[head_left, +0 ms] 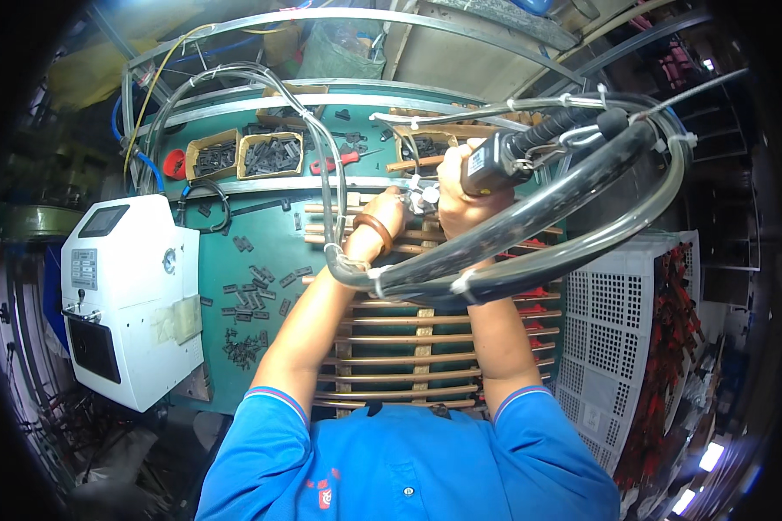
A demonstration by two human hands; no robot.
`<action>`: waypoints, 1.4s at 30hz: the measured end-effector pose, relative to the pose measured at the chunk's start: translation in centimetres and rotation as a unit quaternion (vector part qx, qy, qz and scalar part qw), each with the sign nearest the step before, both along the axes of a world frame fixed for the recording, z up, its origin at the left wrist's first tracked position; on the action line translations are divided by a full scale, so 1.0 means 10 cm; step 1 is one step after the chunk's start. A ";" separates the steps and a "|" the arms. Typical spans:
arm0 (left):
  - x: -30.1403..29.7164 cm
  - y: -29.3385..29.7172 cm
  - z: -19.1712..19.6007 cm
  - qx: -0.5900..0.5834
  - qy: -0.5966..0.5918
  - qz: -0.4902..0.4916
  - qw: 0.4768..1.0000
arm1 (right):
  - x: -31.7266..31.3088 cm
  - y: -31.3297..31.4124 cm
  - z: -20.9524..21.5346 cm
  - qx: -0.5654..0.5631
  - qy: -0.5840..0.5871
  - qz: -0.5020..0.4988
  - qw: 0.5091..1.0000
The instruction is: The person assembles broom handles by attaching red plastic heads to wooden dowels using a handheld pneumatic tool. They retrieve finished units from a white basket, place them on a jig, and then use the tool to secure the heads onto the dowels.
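The right hand (460, 195) was wrapped tight around a black power tool (495, 161) trailing thick hoses (530, 226), held over a wooden slat rack (408, 347) on the green bench (226, 260). The left hand (387, 217) pinched something small at the tool's tip; what it was could not be told. Small black parts (248, 300) lay scattered beside a white machine (130, 295), with cardboard boxes (269, 154) behind and a white crate (617, 321) to the right
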State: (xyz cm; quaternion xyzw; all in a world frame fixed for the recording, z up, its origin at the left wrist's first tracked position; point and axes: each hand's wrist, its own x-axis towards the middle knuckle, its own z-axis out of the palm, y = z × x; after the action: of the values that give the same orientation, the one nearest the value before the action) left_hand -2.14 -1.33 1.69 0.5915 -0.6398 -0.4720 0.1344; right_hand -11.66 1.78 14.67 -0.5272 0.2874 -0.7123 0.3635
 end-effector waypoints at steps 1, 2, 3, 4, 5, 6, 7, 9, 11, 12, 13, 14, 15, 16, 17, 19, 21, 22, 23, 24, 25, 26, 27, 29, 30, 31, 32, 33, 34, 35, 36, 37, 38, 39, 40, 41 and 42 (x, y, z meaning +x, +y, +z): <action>-0.04 0.01 0.06 -0.009 -0.042 -0.008 0.999 | -0.10 -0.03 -0.11 0.015 -0.002 -0.025 1.000; 0.00 0.03 -0.32 -0.097 0.109 -0.007 0.989 | -0.20 -0.07 -0.21 0.030 -0.004 -0.048 0.998; 0.02 0.03 -0.64 -0.155 0.175 -0.009 0.972 | -0.27 -0.12 -0.32 0.046 -0.009 -0.067 0.997; 0.02 -0.02 -0.90 -0.202 0.247 0.001 0.948 | -0.21 -0.15 -0.27 0.050 0.012 -0.090 0.995; 0.01 -0.05 -1.10 -0.223 0.286 0.007 0.932 | -0.19 -0.22 -0.26 0.023 0.066 -0.130 0.989; 0.03 -0.07 -1.23 -0.232 0.333 0.012 0.914 | -0.17 -0.29 -0.26 -0.003 0.116 -0.175 0.978; -0.03 -0.06 -1.15 -0.231 0.275 0.008 0.933 | -0.22 -0.36 -0.28 0.008 0.112 -0.177 0.978; -0.08 -0.12 -0.98 -0.232 0.151 -0.035 0.960 | -0.25 -0.47 -0.22 0.025 0.135 -0.193 0.972; -0.01 -0.08 -0.85 -0.267 0.069 -0.050 0.960 | -0.31 -0.44 -0.06 0.032 0.112 -0.178 0.977; 0.06 -0.05 -0.68 -0.299 0.049 -0.023 0.953 | -0.21 -0.35 0.42 0.015 0.076 -0.174 0.982; 0.12 0.06 -0.48 -0.213 0.163 0.047 0.962 | -0.14 -0.25 0.84 0.001 0.039 -0.174 0.984; 0.17 0.15 -0.22 -0.061 0.272 0.115 0.954 | -0.19 -0.26 1.03 0.005 0.035 -0.183 0.982; 0.25 0.23 -0.05 0.091 0.368 0.186 0.907 | -0.24 -0.31 1.16 0.008 0.030 -0.183 0.983; 0.33 0.36 -0.11 0.148 0.474 0.203 0.844 | -0.25 -0.31 1.28 0.011 0.030 -0.178 0.983; 0.41 0.46 -0.16 0.201 0.529 0.188 0.803 | -0.29 -0.31 1.33 0.006 0.031 -0.165 0.986; 0.47 0.75 -0.06 0.284 0.643 0.204 0.682 | -0.31 -0.26 1.30 0.022 0.038 -0.172 0.984; 0.48 0.95 -0.13 0.325 0.690 0.204 0.613 | -0.26 -0.15 1.28 0.004 0.008 -0.165 0.986; 0.48 1.05 -0.10 0.341 0.689 0.228 0.598 | -0.30 -0.11 1.22 0.019 0.011 -0.156 0.988; 0.46 1.15 -0.17 0.348 0.695 0.247 0.579 | -0.33 -0.06 1.15 0.035 0.014 -0.147 0.988; 0.46 1.21 -0.16 0.343 0.688 0.258 0.585 | -0.28 0.02 1.13 0.052 -0.005 -0.156 0.986; 0.45 1.25 -0.14 0.338 0.681 0.269 0.591 | -0.28 0.09 1.09 0.068 -0.019 -0.156 0.985; 0.43 1.28 -0.16 0.330 0.662 0.275 0.614 | -0.25 0.16 1.07 0.060 -0.016 -0.156 0.986; 0.43 1.29 -0.14 0.319 0.654 0.264 0.633 | -0.22 0.23 1.05 0.052 -0.015 -0.160 0.986; 0.43 1.29 -0.09 0.297 0.635 0.239 0.671 | -0.18 0.34 1.03 0.048 -0.010 -0.158 0.986; 0.42 1.28 0.04 0.293 0.622 0.242 0.684 | -0.18 0.38 1.03 0.055 -0.011 -0.156 0.986; 0.42 1.27 0.00 0.305 0.628 0.234 0.677 | -0.20 0.41 1.02 0.062 -0.012 -0.154 0.986; 0.42 1.25 -0.06 0.316 0.634 0.226 0.669 | -0.21 0.42 1.02 0.062 -0.015 -0.149 0.987; 0.42 1.24 -0.07 0.327 0.640 0.218 0.661 | -0.21 0.43 1.02 0.062 -0.018 -0.143 0.988; 0.40 1.23 -0.07 0.328 0.608 0.237 0.682 | -0.23 0.43 1.01 0.062 -0.021 -0.137 0.988; 0.38 1.23 -0.07 0.332 0.601 0.239 0.687 | -0.27 0.41 0.99 0.072 -0.001 -0.140 0.988; 0.36 1.21 -0.03 0.337 0.594 0.240 0.690 | -0.28 0.41 0.98 0.072 -0.007 -0.143 0.987; 0.35 1.20 0.02 0.342 0.587 0.241 0.693 | -0.28 0.40 0.98 0.071 -0.013 -0.146 0.987; 0.30 1.17 0.07 0.355 0.571 0.260 0.694 | -0.27 0.40 0.99 0.069 -0.014 -0.156 0.985; 0.28 1.13 0.07 0.355 0.565 0.258 0.699 | -0.26 0.39 1.00 0.067 -0.015 -0.163 0.984; 0.26 1.10 0.07 0.354 0.559 0.256 0.704 | -0.26 0.38 1.01 0.065 -0.017 -0.171 0.983; 0.24 1.08 0.07 0.354 0.554 0.254 0.709 | -0.27 0.37 1.00 0.063 -0.016 -0.169 0.983; 0.22 1.05 0.08 0.348 0.546 0.254 0.719 | -0.28 0.35 0.99 0.061 -0.014 -0.166 0.984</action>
State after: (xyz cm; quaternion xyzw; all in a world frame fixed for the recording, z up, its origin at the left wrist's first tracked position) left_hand 0.02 9.20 2.51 0.3762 -0.0723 -0.8506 0.3601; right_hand -14.41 5.33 24.61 -0.4388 0.4086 -0.7514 0.2754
